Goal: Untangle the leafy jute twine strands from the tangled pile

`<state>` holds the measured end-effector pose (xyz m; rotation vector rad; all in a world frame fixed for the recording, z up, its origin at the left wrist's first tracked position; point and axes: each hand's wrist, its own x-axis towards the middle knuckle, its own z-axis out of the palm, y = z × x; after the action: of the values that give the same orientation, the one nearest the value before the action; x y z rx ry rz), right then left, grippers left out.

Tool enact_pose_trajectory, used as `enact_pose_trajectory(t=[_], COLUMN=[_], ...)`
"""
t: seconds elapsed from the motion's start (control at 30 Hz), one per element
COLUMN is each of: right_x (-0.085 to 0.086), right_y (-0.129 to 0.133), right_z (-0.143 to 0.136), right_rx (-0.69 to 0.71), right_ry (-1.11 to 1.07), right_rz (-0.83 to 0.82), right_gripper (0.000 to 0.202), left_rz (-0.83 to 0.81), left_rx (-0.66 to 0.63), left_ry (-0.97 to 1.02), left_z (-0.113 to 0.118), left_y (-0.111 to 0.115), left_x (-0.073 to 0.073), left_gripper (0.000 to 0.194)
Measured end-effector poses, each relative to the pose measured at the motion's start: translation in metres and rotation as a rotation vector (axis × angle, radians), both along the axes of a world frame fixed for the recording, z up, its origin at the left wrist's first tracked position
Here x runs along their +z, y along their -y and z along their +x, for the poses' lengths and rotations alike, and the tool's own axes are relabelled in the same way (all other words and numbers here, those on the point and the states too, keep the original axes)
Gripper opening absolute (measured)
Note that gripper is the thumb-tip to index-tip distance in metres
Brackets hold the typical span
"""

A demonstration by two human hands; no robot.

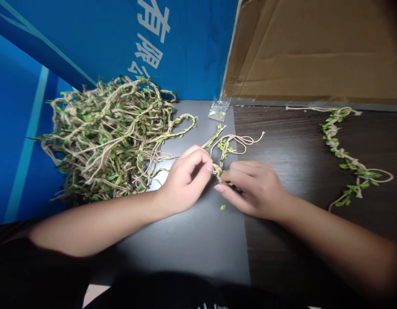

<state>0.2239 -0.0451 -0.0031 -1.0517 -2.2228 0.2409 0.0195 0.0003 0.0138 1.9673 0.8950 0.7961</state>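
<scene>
Between my two hands is a braided cord with green leaves (216,171). My left hand (189,180) pinches one side of it, thumb against curled forefinger. From the right, my right hand (253,186) grips the same cord with bent fingers; part of the braid is hidden inside that hand. Loose cord ends (241,139) and a leafy sprig stick out beyond my fingers. A large tangled heap of leafy braided cords (111,137) lies to the left of my left hand. Just below the held braid lies a single green leaf (222,207).
Another leafy cord (338,148) lies on the dark wood table (291,141) at right. A small clear plastic bag (217,111) rests near the back. Behind stand a blue panel with white characters (192,51) and a brown cardboard sheet (314,51). A grey surface (192,249) extends below my hands.
</scene>
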Motion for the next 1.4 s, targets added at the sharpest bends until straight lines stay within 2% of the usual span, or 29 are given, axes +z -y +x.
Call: enact_pose_trajectory(t=[0.13,0.37,0.57,0.67,0.87,1.03,1.2,1.4], right_x=[0.0,-0.001,0.008,0.01,0.011,0.012,0.013,0.016], right_y=[-0.002,-0.003,0.0,0.003,0.008,0.01,0.009,0.009], right_z=[0.002,0.005,0.003,0.002,0.0,-0.003,-0.001,-0.001], right_rx=[0.163,0.262,0.37,0.396,0.412,0.44,0.394,0.329], right_ry=[-0.038,-0.01,0.051,0.046,0.046,0.029,0.039,0.09], right_rz=[0.022,0.041,0.139,0.189,0.277,0.313,0.339,0.392], right_gripper=[0.016,0.026,0.057,0.066,0.066,0.074,0.064,0.025], left_rz=[-0.012,-0.021,-0.041,-0.073,-0.099,-0.112,-0.124,-0.1], left_rx=[-0.002,0.021,0.056,0.059,0.074,0.078,0.067,0.048], left_ry=[0.007,0.0,0.0,0.013,0.029,0.031,0.026,0.015], left_z=[0.0,0.001,0.0,0.0,0.0,0.0,-0.001,0.0], left_y=[0.0,0.0,0.001,0.002,0.003,0.003,0.004,0.003], left_x=[0.001,0.002,0.0,-0.003,-0.003,-0.002,-0.002,-0.003], left_gripper=[0.017,0.017,0.019,0.02,0.019,0.021,0.02,0.019])
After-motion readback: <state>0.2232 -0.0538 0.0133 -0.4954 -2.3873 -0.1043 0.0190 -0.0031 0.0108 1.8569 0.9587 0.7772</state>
